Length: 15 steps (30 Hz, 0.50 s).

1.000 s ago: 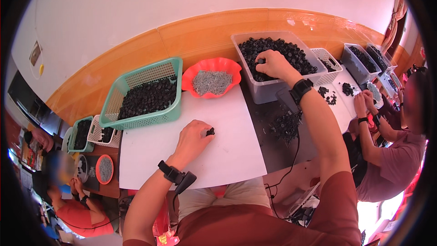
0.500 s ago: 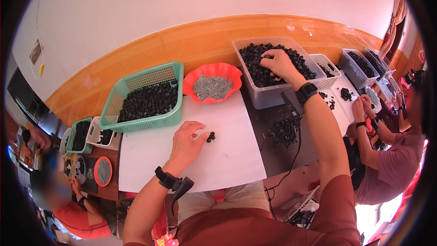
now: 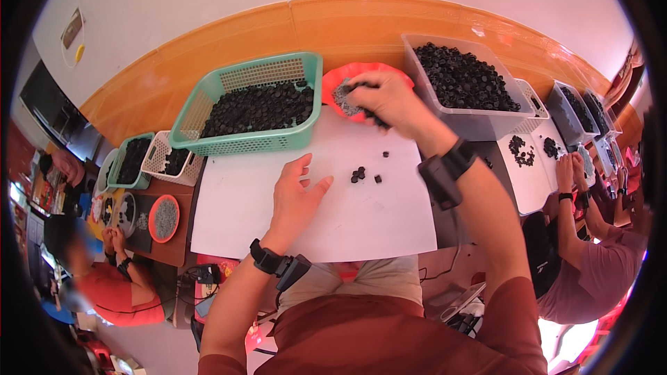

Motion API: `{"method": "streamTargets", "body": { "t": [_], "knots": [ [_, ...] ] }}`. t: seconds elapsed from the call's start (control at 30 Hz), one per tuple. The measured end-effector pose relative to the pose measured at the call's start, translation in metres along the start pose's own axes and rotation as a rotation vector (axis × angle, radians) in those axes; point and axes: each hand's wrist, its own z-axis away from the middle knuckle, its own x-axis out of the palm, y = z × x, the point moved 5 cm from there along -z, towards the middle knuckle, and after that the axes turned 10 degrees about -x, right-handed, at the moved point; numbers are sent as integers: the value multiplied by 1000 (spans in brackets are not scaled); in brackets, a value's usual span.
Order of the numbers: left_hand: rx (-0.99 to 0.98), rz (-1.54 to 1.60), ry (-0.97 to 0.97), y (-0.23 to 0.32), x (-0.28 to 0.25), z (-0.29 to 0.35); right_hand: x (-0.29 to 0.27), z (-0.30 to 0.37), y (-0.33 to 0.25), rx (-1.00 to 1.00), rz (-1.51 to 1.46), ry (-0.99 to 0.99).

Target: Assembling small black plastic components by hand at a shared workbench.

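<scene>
My right hand [image 3: 390,101] is closed around a bunch of small black round pieces, which show below its fingers. It hovers by the near right side of the red wavy-rimmed bowl [image 3: 375,68], covering part of the thin grey metal bits [image 3: 344,101] inside. My left hand [image 3: 297,198] is over the white sheet [image 3: 243,198], empty, its thumb and fingers apart. Several loose black pieces [image 3: 358,174] lie on the sheet to the right of it.
A green basket [image 3: 243,144] of flat black discs stands back left. At back right is a clear bin [image 3: 479,123] full of black pieces. Smaller baskets flank both. Other people work at left [image 3: 125,285] and right [image 3: 590,264]. A wall runs behind.
My right hand has left the clear bin and moved left to the red bowl, carrying black pieces. More loose pieces now lie scattered on the sheet. The view has shifted.
</scene>
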Motion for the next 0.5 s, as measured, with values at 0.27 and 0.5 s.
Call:
{"method": "streamTargets", "body": {
  "t": [0.27, 0.5],
  "knots": [
    [391, -364, 41, 8, 3, 48, 39, 14, 35, 54, -93, -15],
    [419, -265, -63, 12, 12, 77, 16, 41, 42, 93, -172, 74]
  ]
}}
